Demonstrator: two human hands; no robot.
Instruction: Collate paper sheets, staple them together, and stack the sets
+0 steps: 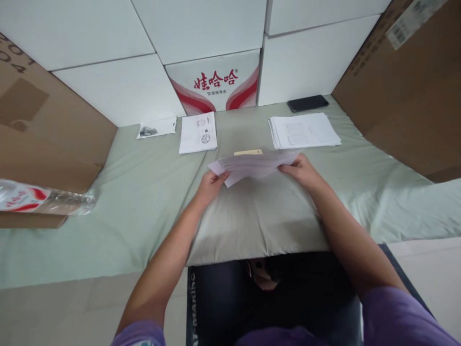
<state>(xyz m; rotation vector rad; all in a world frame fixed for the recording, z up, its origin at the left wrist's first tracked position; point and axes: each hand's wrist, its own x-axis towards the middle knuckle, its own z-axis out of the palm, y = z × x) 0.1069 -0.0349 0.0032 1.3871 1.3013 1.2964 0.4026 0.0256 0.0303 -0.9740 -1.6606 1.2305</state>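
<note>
A white sheet of paper (254, 166), slightly bent and blurred, is held up over the cloth-covered table. My left hand (213, 185) pinches its left end between thumb and fingers. At the right end, my right hand (300, 170) grips the same paper. Just behind the sheet, the edge of a small yellowish object (248, 152) shows; the rest of it is hidden. Beyond my left hand lies a stack of printed papers (198, 133) with round stamps. Another stack of white papers (305, 131) lies beyond my right hand.
A black phone (308, 103) and a clear packet with dark bits (156, 128) lie near the back. White boxes (216, 81) form a wall behind. Large cardboard boxes flank the table (151, 202), left (61, 115) and right (406, 91). A water bottle (43, 198) lies at the left.
</note>
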